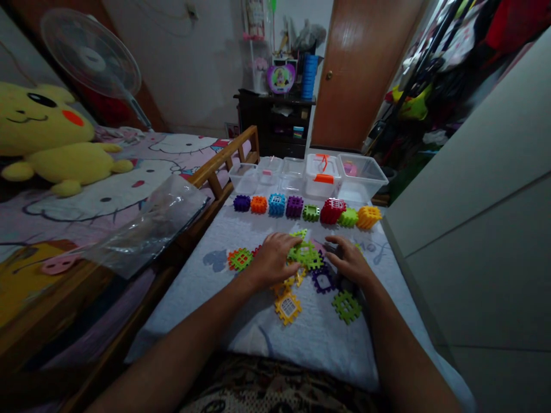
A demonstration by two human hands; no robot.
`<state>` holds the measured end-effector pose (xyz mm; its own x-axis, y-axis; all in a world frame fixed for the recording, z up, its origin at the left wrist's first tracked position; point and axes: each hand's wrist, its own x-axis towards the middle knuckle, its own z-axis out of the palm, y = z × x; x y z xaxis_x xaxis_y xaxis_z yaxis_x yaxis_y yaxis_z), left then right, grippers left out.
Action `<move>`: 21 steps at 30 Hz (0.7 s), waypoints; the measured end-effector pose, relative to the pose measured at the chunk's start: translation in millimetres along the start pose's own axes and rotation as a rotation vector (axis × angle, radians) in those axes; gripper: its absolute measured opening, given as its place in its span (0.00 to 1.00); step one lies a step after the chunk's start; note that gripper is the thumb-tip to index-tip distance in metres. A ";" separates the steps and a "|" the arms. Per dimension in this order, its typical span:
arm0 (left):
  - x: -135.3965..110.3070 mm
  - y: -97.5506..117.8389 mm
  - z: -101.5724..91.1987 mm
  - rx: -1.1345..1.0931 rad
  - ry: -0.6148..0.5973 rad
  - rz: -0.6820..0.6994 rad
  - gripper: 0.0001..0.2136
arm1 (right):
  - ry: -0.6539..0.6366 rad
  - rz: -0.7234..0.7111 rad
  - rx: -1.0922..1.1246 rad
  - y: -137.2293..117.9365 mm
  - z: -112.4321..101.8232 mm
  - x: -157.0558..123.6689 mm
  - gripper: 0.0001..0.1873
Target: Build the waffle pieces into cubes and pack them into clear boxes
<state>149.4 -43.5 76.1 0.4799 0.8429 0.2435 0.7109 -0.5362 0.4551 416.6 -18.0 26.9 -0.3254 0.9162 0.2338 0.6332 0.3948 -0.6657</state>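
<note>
The left hand [275,259] is placed at the light green tiles [306,254], with its thumb and fingers set about their left side; whether they are gripped firmly cannot be told. The right hand [349,261] is held just beside their right side, its thumb and fingertips parted. The light green tiles are lying between the two hands, on a pale blue cloth [241,321]. A dark purple frame [323,280] is set against their lower right. Nearer the body, a yellow tile [288,308] with a white window is seen, and a green tile [346,307] is found by the right wrist. Left of the left hand, an orange and green tile [240,260] is laid. Farther out, colored stacks [276,205] are lined up in a row, backed by clear plastic tubs [364,172]. At the left, a plastic bag [148,229] is draped by a wooden rail [226,156].
</note>
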 end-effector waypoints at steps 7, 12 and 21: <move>17.1 21.4 31.2 0.083 -0.129 -0.030 0.27 | 0.027 0.048 0.029 -0.5 -1.2 1.0 0.18; 16.3 22.2 34.2 0.106 -0.135 -0.031 0.27 | -0.027 -0.023 0.037 -4.4 -2.2 0.0 0.18; -15.0 -23.2 8.3 0.021 0.092 -0.026 0.22 | -0.218 -0.139 -0.103 -13.5 8.7 -0.3 0.31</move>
<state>130.0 -44.1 54.9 0.4124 0.8566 0.3099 0.7334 -0.5140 0.4448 402.0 -24.2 29.6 -0.5511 0.8204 0.1523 0.6362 0.5312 -0.5596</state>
